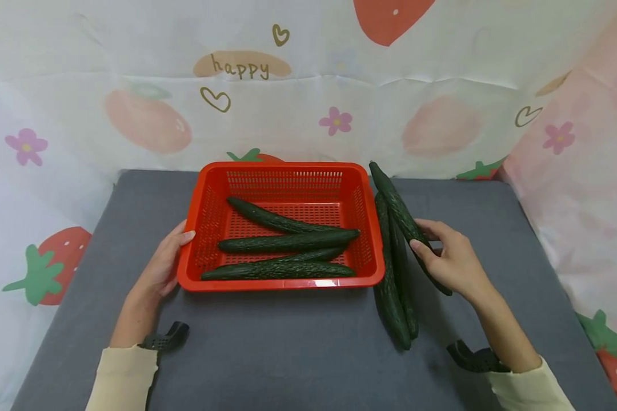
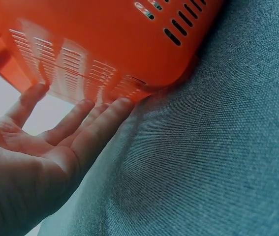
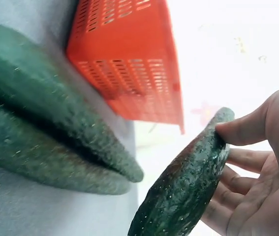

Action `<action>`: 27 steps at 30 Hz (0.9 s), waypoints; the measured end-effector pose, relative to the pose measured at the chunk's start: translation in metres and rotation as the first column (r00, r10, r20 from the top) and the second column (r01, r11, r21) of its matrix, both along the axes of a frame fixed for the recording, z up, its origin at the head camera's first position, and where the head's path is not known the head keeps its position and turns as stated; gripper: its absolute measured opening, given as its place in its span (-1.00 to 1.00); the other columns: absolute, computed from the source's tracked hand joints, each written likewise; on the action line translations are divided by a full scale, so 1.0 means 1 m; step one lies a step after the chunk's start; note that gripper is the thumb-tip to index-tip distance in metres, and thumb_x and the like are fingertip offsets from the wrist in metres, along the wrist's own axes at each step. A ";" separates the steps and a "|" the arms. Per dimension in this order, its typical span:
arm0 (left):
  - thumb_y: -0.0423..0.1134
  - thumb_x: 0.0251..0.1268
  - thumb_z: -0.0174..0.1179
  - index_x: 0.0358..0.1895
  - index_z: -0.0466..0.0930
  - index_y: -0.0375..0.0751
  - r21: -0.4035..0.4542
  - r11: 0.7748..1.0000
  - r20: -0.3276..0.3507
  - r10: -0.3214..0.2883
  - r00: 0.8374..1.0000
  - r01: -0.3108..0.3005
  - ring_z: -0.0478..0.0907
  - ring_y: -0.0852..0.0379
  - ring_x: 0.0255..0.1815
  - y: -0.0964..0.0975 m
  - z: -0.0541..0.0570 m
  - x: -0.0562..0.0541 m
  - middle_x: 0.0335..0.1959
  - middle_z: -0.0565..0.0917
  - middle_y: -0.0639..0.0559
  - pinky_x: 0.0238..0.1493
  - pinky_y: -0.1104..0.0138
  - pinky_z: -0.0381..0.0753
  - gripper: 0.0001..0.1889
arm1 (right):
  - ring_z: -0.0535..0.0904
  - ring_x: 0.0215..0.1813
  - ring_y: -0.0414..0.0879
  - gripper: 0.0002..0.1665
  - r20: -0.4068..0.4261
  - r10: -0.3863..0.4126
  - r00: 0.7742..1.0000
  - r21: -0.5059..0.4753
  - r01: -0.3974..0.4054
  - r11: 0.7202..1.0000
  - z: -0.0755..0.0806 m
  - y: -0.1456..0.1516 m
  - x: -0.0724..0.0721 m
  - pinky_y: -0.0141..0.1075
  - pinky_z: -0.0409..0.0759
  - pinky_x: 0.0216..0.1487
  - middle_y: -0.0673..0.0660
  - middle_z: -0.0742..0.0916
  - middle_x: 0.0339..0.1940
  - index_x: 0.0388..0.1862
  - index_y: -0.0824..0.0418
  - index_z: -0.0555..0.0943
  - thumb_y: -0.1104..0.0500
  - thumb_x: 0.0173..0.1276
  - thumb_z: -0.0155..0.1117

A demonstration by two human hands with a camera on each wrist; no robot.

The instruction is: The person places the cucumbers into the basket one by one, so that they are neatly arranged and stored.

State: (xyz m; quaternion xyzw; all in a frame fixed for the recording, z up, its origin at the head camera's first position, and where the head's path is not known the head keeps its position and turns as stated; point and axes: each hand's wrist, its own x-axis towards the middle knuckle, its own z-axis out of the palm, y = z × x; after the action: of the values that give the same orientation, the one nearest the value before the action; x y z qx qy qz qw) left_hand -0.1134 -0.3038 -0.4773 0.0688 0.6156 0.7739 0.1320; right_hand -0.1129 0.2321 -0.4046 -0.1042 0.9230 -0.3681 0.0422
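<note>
A red plastic basket (image 1: 283, 283) with slotted walls holds several dark green cucumbers (image 1: 288, 241). My left hand (image 1: 163, 257) grips the basket's left side, thumb over the rim; in the left wrist view its fingers (image 2: 107, 123) lie against the outer wall. On the right, my right hand (image 1: 455, 260) pinches a cucumber (image 1: 398, 208) between thumb and fingers. That cucumber is tilted, its far end by the basket's back right corner. Two more cucumbers (image 1: 391, 291) lie side by side on the cloth along the basket's right wall, partly covered by the held one.
A grey cloth (image 1: 288, 348) covers the table. Behind it hangs a pale curtain (image 1: 298, 114) printed with strawberries, flowers and hearts. Each wrist wears a dark strap mount (image 1: 475, 358), and both sleeves are cream.
</note>
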 end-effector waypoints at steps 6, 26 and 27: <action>-0.19 0.75 -0.20 0.53 0.23 -0.13 0.012 1.000 -0.006 -0.006 1.000 0.006 0.76 0.26 -0.05 0.003 -0.002 -0.002 0.05 0.71 0.10 -0.03 0.37 0.80 -0.57 | 0.58 0.36 0.33 -0.41 0.002 0.026 1.000 -0.011 -0.026 1.000 0.011 -0.009 -0.001 0.24 0.70 0.18 0.38 0.59 0.45 0.56 0.27 0.43 0.13 0.65 0.19; -0.21 0.76 -0.23 0.59 0.14 -0.15 0.039 0.999 -0.016 -0.027 1.000 0.028 0.77 0.23 0.00 0.001 0.001 -0.001 0.12 0.70 0.07 -0.01 0.35 0.81 -0.53 | 0.36 -0.53 -0.09 -0.46 -0.037 0.260 0.965 0.039 -0.259 0.965 0.045 -0.055 -0.023 -0.21 0.38 -0.39 0.16 0.72 0.25 0.51 0.10 0.52 0.18 0.60 0.25; -0.21 0.76 -0.23 0.59 0.14 -0.15 0.038 0.999 -0.016 -0.027 0.999 0.028 0.77 0.24 0.00 0.001 0.001 0.000 0.12 0.70 0.07 -0.01 0.35 0.81 -0.53 | 0.36 -0.53 -0.09 -0.46 -0.040 0.271 0.962 0.046 -0.270 0.962 0.046 -0.058 -0.025 -0.21 0.38 -0.38 0.15 0.73 0.21 0.50 0.10 0.52 0.18 0.59 0.26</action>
State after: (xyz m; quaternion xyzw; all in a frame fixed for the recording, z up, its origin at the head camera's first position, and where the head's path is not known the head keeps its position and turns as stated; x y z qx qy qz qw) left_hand -0.1139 -0.3028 -0.4763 0.0860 0.6007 0.7830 0.1365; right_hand -0.1376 0.1743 -0.3588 -0.2369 0.9079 -0.3380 0.0730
